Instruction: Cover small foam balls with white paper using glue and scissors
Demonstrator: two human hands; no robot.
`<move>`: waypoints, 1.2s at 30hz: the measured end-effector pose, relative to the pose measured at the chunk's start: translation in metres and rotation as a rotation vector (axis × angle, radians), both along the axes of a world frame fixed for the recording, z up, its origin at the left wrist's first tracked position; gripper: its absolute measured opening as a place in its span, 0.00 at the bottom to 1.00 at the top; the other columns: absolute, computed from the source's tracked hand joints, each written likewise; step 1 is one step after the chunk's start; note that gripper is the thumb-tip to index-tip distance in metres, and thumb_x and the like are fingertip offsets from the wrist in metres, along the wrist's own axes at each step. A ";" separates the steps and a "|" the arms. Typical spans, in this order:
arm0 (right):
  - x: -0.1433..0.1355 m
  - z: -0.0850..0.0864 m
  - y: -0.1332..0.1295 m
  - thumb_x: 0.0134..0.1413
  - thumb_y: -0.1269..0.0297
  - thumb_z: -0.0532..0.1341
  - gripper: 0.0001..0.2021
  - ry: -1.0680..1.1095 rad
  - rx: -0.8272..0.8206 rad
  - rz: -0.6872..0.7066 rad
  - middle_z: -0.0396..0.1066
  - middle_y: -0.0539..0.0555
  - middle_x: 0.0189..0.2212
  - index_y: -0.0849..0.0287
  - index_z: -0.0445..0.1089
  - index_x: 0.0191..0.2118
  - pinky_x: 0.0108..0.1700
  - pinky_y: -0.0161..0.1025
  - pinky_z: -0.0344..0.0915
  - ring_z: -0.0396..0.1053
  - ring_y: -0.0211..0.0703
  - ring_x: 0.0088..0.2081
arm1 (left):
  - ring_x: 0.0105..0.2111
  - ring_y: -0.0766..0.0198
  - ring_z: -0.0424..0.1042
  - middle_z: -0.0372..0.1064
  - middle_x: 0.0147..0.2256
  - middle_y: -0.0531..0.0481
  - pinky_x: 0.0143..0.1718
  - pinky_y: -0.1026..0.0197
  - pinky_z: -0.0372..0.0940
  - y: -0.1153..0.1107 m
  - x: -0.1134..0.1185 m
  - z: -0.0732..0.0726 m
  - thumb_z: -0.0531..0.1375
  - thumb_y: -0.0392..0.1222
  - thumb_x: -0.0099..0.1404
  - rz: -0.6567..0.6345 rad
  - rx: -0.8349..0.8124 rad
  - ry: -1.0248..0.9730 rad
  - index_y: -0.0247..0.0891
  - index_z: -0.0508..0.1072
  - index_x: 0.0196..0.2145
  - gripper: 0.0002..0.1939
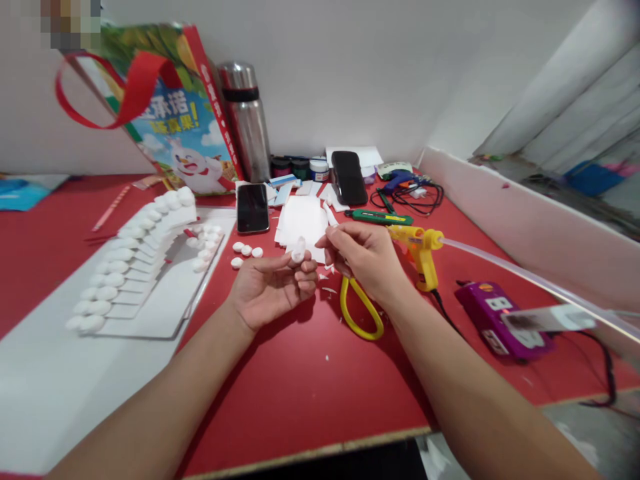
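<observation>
White and small, a rounded piece [299, 251] is being held up at the fingertips of the person's left hand [274, 287], whose thumb and fingers are grasping it while the palm is facing upward over the red table [300, 393]. The right hand [364, 257] is hovering just beside it, its fingers curling inward and pinching together; whether anything is sitting between them cannot be told. A yellow loop [361, 310] is showing just below the right hand, and a yellow glue gun [423, 257] is resting to its right, with a clear stick [520, 270] extending from its back. Beyond the hands, white sheets [303, 217] are lying near a green cutter [383, 217] and a dark phone [253, 208]. Four white discs [247, 251] are lying near the left hand, between it and the phone. Farther left, a curved white stepped structure [143, 277] is standing on a white board [65, 393], rows of rounded white pieces [116, 267] lining its outer side. A steel flask [250, 130] is standing upright beside a colourful box [185, 127].
</observation>
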State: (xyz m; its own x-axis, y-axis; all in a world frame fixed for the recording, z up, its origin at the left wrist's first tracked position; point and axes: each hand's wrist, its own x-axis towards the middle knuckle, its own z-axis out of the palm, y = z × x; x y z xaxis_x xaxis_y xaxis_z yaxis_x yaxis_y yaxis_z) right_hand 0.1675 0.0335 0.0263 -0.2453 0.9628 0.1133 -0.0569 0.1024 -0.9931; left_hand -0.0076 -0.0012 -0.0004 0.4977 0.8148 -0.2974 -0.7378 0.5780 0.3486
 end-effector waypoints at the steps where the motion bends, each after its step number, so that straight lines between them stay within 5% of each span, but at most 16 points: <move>1: 0.000 0.000 -0.001 0.57 0.56 0.64 0.14 -0.002 0.013 0.008 0.67 0.48 0.17 0.62 0.74 0.26 0.17 0.31 0.49 0.56 0.28 0.15 | 0.27 0.68 0.64 0.63 0.32 0.44 0.29 0.66 0.68 0.000 0.000 0.000 0.61 0.31 0.58 -0.003 0.006 0.000 0.29 0.75 0.35 0.06; 15: 0.000 0.006 -0.006 0.58 0.57 0.63 0.14 0.006 0.076 0.031 0.66 0.48 0.17 0.61 0.74 0.26 0.18 0.32 0.48 0.56 0.29 0.17 | 0.26 0.69 0.61 0.60 0.28 0.48 0.26 0.67 0.63 -0.005 0.002 0.006 0.69 0.36 0.52 -0.102 0.270 0.040 0.30 0.76 0.29 0.08; 22: 0.002 -0.001 -0.001 0.62 0.51 0.61 0.19 -0.044 0.172 -0.040 0.65 0.48 0.16 0.61 0.73 0.26 0.20 0.33 0.50 0.56 0.30 0.16 | 0.29 0.67 0.69 0.72 0.31 0.44 0.34 0.65 0.69 -0.002 0.001 -0.002 0.71 0.37 0.56 0.074 0.329 0.380 0.29 0.80 0.37 0.11; 26: 0.009 0.018 -0.002 0.66 0.56 0.58 0.19 -0.340 0.300 -0.168 0.67 0.49 0.18 0.61 0.71 0.27 0.23 0.34 0.52 0.59 0.32 0.18 | 0.29 0.66 0.74 0.75 0.30 0.46 0.35 0.65 0.71 0.000 0.002 -0.006 0.74 0.38 0.53 0.170 0.302 0.520 0.32 0.81 0.36 0.13; 31: 0.026 0.046 -0.041 0.67 0.65 0.55 0.19 -0.976 0.436 -0.103 0.64 0.50 0.18 0.60 0.64 0.22 0.27 0.39 0.47 0.57 0.35 0.21 | 0.28 0.67 0.75 0.77 0.29 0.47 0.35 0.67 0.72 0.000 0.004 -0.006 0.76 0.40 0.49 0.208 0.284 0.558 0.32 0.81 0.34 0.16; 36: 0.071 0.015 -0.093 0.68 0.59 0.56 0.13 -1.179 0.409 -0.349 0.73 0.55 0.28 0.60 0.71 0.34 0.31 0.39 0.54 0.69 0.43 0.28 | 0.28 0.67 0.76 0.78 0.29 0.47 0.34 0.68 0.73 -0.003 0.007 -0.004 0.77 0.41 0.47 0.263 0.267 0.615 0.32 0.81 0.34 0.17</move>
State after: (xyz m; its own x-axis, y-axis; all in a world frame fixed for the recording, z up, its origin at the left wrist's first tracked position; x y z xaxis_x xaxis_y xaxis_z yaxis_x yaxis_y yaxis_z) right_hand 0.2383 -0.0597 0.0410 -0.1423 0.9428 0.3014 0.9166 0.2405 -0.3194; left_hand -0.0003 -0.0042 -0.0044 0.0813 0.9687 -0.2346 -0.4658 0.2450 0.8503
